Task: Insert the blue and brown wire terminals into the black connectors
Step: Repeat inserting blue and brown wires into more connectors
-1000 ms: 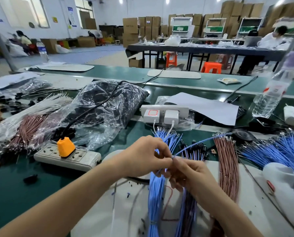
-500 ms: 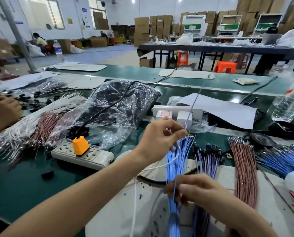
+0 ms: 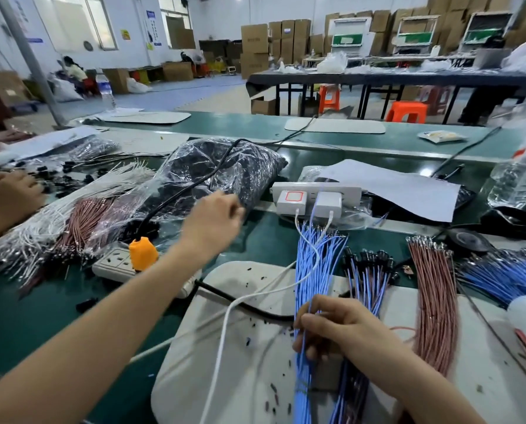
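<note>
Nearest, the right hand [image 3: 338, 328] is clenching its grip around a bundle of blue wires [image 3: 312, 267]. The bundle is lying lengthwise on a white mat [image 3: 194, 362] on the green table [image 3: 26, 316], its terminal ends fanning away from the person. Just beside it on the right, a smaller group of fitted wires [image 3: 365, 286] is resting partly on the mat, ending in black connectors [image 3: 370, 258]. Further right, a bundle of brown wires [image 3: 433, 304] is lying roughly parallel. A white cable [image 3: 240, 301] is crossing the mat's left part. Further out, the left hand [image 3: 213, 221] is hovering above the table, extended toward a clear plastic bag [image 3: 225, 169] of dark parts; motion blur is hiding whether its grip is holding anything. Below that hand, an orange plug [image 3: 142, 252] is sitting in a grey power strip [image 3: 112, 266]. Beyond the wire tips, a white power strip [image 3: 316, 188] is carrying two chargers. Cardboard boxes [image 3: 255, 41] are standing at the far wall.
</note>
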Available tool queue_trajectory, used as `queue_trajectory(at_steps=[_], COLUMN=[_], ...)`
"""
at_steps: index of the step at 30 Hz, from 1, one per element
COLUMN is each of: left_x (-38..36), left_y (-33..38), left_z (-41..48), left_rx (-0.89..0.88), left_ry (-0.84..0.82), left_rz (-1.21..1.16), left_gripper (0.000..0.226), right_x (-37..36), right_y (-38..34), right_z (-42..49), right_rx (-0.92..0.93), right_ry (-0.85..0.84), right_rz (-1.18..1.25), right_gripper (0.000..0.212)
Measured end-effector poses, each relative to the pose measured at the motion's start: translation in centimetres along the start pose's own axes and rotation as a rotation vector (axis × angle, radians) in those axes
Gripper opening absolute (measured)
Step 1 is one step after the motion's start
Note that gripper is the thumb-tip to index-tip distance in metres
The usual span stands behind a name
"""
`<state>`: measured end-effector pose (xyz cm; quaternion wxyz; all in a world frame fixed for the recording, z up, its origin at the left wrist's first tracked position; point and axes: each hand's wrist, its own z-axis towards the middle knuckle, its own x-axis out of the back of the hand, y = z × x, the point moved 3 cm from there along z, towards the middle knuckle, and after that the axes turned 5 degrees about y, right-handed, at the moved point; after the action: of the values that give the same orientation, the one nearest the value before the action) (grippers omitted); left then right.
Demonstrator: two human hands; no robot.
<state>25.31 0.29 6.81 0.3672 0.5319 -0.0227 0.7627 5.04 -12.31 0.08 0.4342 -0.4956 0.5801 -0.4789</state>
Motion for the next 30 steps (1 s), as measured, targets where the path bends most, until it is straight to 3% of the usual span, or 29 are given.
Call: queue_trajectory(at_steps=[3, 6, 11, 14, 16, 18, 20, 22, 25, 30], left_x=[1.3, 0.9, 0.6, 2.1, 3.0, 3.1, 2.2, -0.2, -4.2, -6.5], left_y=[-5.1, -6.9, -6.1, -3.6, -0.9, 2.9, 6.7, 9.3, 10.5, 9.5], left_z=[0.8, 0.0, 0.2, 0.6, 0.8, -0.1, -2.4, -5.0, -7.5, -8.5], left_rx=[0.227, 0.218, 0.183, 0.162, 0.054, -0.150, -0.254, -0.272, -0.251, -0.190], left_ry=[-0.257, -0.488, -0.508, -0.349, -0.178, -0.049, -0.074, -0.176, -0.257, -0.226], left_rz=[0.474, 0.612, 0.621, 0.612, 0.446, 0.034, -0.447, -0.726, -0.867, -1.013], left_gripper=[0.010, 0.021, 0.023, 0.016, 0.016, 0.014, 0.014, 0.018, 0.023, 0.036], right_x=[0.5, 0.6, 0.8, 1.2, 1.7, 2.3, 3.1, 4.0, 5.1, 4.9], right_y=[0.2, 0.1, -0.1, -0.5, -1.1, -2.1, -3.2, -4.1, -4.5, -3.3], right_z=[0.4, 0.5, 0.2, 0.0, -0.2, -0.6, -1.3, -2.2, -2.7, -2.5], right_rx=[-0.065, -0.076, -0.066, 0.014, 0.141, 0.311, 0.484, 0.639, 0.711, 0.731], right_ry=[0.172, 0.230, 0.224, 0.219, 0.227, 0.264, 0.387, 0.612, 0.857, 0.932], right_rz=[0.227, 0.339, 0.434, 0.454, 0.460, 0.442, 0.373, 0.214, 0.057, 0.014], right_gripper=[0.010, 0.011, 0.014, 0.020, 0.017, 0.019, 0.020, 0.016, 0.015, 0.011])
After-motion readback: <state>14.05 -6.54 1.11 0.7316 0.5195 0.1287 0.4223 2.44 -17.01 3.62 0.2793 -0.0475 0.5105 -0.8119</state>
